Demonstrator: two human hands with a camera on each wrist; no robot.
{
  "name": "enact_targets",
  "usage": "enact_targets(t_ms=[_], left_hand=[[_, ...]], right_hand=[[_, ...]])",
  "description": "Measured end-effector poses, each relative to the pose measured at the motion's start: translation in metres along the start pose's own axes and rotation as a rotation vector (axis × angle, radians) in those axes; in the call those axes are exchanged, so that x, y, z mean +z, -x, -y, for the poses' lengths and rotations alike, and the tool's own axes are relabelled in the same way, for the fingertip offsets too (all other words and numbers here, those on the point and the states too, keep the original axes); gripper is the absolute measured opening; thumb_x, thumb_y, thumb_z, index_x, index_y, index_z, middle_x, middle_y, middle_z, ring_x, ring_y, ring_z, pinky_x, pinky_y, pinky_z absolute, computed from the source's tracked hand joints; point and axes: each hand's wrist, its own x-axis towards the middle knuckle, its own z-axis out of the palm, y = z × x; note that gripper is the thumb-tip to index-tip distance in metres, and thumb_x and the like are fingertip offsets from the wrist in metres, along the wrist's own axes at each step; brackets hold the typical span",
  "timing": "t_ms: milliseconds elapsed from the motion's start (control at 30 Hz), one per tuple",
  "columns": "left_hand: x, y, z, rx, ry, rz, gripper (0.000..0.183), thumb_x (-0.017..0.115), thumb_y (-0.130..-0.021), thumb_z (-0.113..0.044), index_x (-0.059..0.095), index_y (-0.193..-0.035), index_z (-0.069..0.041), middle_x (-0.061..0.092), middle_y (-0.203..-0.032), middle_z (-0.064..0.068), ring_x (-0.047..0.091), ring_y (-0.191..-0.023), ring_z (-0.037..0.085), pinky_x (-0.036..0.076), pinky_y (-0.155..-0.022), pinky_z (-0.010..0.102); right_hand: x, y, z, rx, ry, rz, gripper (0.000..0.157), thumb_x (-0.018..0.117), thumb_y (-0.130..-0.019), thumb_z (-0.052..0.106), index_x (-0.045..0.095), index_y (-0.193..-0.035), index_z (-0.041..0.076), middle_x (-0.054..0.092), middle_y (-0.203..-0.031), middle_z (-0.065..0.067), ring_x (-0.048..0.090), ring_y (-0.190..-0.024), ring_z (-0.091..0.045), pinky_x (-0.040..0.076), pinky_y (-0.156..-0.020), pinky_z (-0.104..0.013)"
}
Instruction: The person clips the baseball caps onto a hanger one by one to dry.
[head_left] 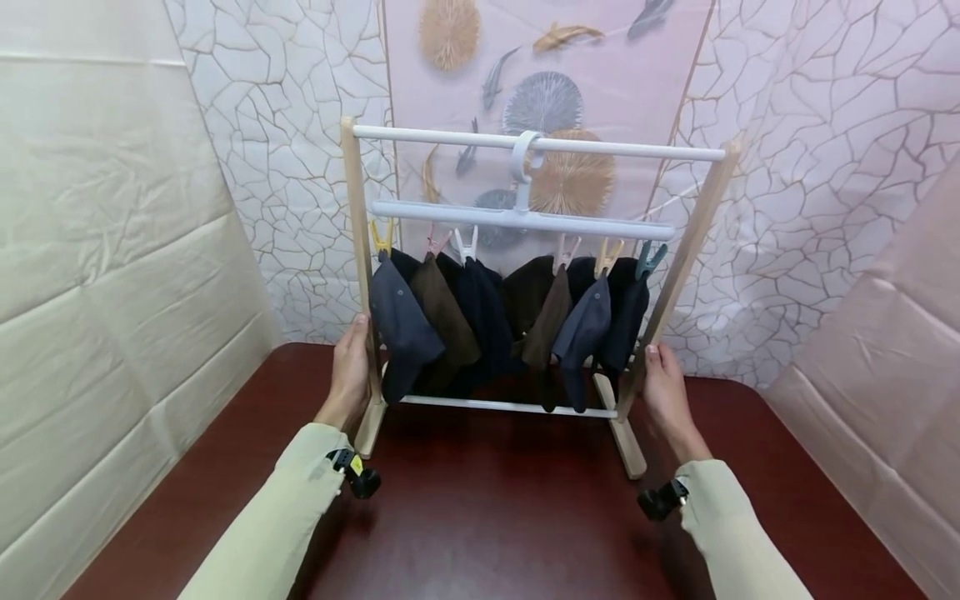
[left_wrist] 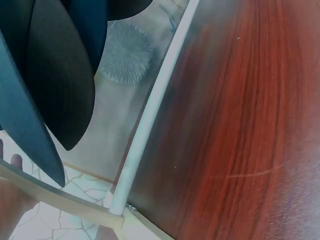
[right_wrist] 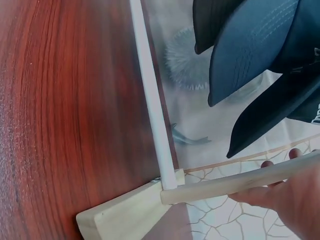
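A small garment rack (head_left: 637, 150) with wooden posts and white bars stands on the table in the head view. My left hand (head_left: 349, 375) grips its left post low down, and my right hand (head_left: 666, 392) holds the right post at about the same height. From the top bar hangs a white hanger (head_left: 450, 215). Several caps (head_left: 405, 321) in dark blue, grey-blue and brown dangle from it by coloured clothes pegs (head_left: 609, 254). In the right wrist view, fingertips (right_wrist: 295, 153) show past the far side of the post. Cap brims (left_wrist: 60, 85) hang near the left post.
The rack's wooden feet (head_left: 626, 446) are over a dark red wooden tabletop (head_left: 465, 517). Behind it hangs a backdrop (head_left: 315, 167) with a cracked-stone pattern and a fish panel. Pale padded walls (head_left: 112, 292) close in both sides.
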Motion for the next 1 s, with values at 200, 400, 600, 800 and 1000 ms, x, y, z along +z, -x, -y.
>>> enact_targets(t_ms=[200, 400, 600, 800, 1000], left_hand=[[-0.008, -0.005, 0.005, 0.030, -0.022, 0.004, 0.054, 0.035, -0.115, -0.046, 0.051, -0.150, -0.008, 0.058, -0.118, -0.001, 0.055, -0.104, 0.011, 0.046, -0.096, 0.032], [-0.016, 0.003, 0.024, 0.093, -0.185, 0.024, 0.052, 0.030, -0.115, -0.047, 0.052, -0.148, -0.013, 0.053, -0.096, -0.005, 0.049, -0.081, 0.006, 0.042, -0.079, 0.028], [-0.010, -0.003, 0.025, 0.146, -0.357, 0.131, 0.058, 0.027, -0.114, -0.053, 0.043, -0.162, -0.024, 0.058, -0.137, 0.015, 0.057, -0.115, 0.021, 0.043, -0.100, 0.042], [-0.002, -0.003, 0.012, 0.033, -0.364, 0.103, 0.060, 0.032, -0.113, -0.056, 0.046, -0.160, -0.022, 0.049, -0.155, 0.014, 0.046, -0.143, 0.032, 0.038, -0.116, 0.050], [-0.006, 0.017, 0.013, 0.002, -0.518, -0.072, 0.047, 0.053, -0.112, -0.033, 0.049, -0.155, -0.014, 0.056, -0.148, 0.016, 0.054, -0.136, 0.034, 0.045, -0.110, 0.050]], right_hand=[[0.012, -0.005, -0.004, 0.046, -0.134, 0.014, 0.055, 0.025, -0.117, 0.034, 0.032, -0.157, -0.003, 0.048, -0.138, -0.023, 0.056, -0.115, -0.021, 0.052, -0.092, -0.029], [0.008, -0.003, -0.017, 0.000, -0.008, 0.093, 0.058, 0.020, -0.116, 0.041, 0.031, -0.158, 0.003, 0.048, -0.137, -0.027, 0.051, -0.118, -0.026, 0.040, -0.091, -0.025], [-0.010, -0.002, -0.024, -0.039, -0.022, 0.062, 0.037, 0.026, -0.116, 0.038, 0.045, -0.138, 0.014, 0.043, -0.078, 0.005, 0.043, -0.068, -0.009, 0.041, -0.066, -0.026], [-0.012, -0.001, -0.022, 0.004, -0.070, 0.067, 0.047, 0.027, -0.116, 0.036, 0.038, -0.155, 0.011, 0.056, -0.100, -0.006, 0.055, -0.091, -0.016, 0.047, -0.085, -0.030], [-0.006, 0.022, -0.025, 0.073, 0.052, -0.096, 0.059, 0.025, -0.116, 0.039, 0.031, -0.162, 0.003, 0.042, -0.156, -0.027, 0.045, -0.138, -0.038, 0.039, -0.111, -0.051]])
